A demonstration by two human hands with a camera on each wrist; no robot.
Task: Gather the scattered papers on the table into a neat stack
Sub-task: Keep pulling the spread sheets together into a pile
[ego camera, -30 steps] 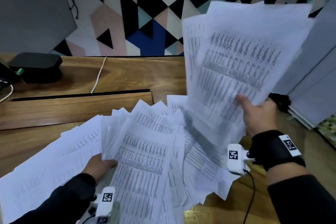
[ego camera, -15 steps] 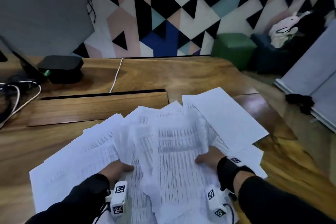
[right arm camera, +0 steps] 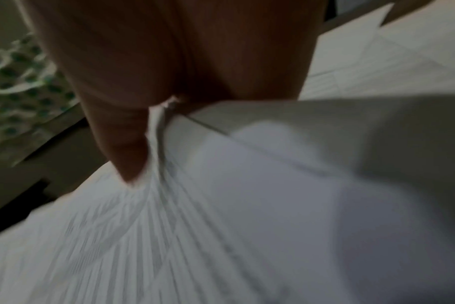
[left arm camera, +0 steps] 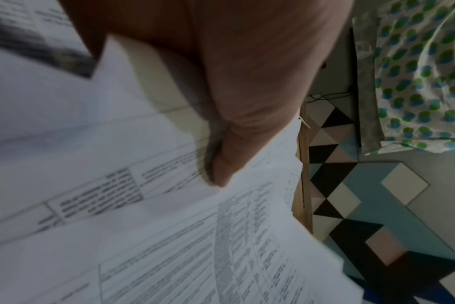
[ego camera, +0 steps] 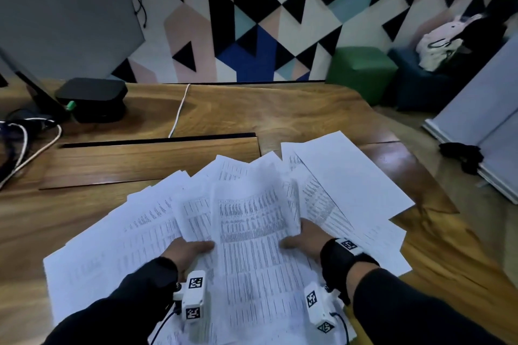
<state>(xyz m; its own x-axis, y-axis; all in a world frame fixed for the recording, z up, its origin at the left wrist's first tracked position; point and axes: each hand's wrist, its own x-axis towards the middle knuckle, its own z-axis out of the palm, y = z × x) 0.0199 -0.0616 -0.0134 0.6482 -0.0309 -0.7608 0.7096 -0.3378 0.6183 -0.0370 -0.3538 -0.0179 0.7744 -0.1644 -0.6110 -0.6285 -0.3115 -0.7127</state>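
Several white printed papers (ego camera: 252, 246) lie fanned over the near part of the wooden table (ego camera: 280, 115). A central bundle sits on top of the fan between both hands. My left hand (ego camera: 193, 251) holds that bundle's left edge, thumb on top and fingers hidden beneath. My right hand (ego camera: 305, 238) holds its right edge the same way. In the left wrist view the thumb (left arm camera: 221, 164) presses down on the printed sheets (left arm camera: 169, 236). In the blurred right wrist view the thumb (right arm camera: 127, 154) pinches a sheaf of papers (right arm camera: 221, 205). A blank sheet (ego camera: 350, 176) sticks out at the right.
A raised wooden panel (ego camera: 145, 162) lies just beyond the papers. A black box (ego camera: 92, 98), tangled cables (ego camera: 33, 148) and a white cable (ego camera: 179, 112) occupy the far left. The table's right edge (ego camera: 437, 204) is close to the sheets. A green stool (ego camera: 361, 73) stands past the table.
My right hand brought the bundle it held up in the air down onto the fanned pile. Both hands now hold the central bundle from either side.
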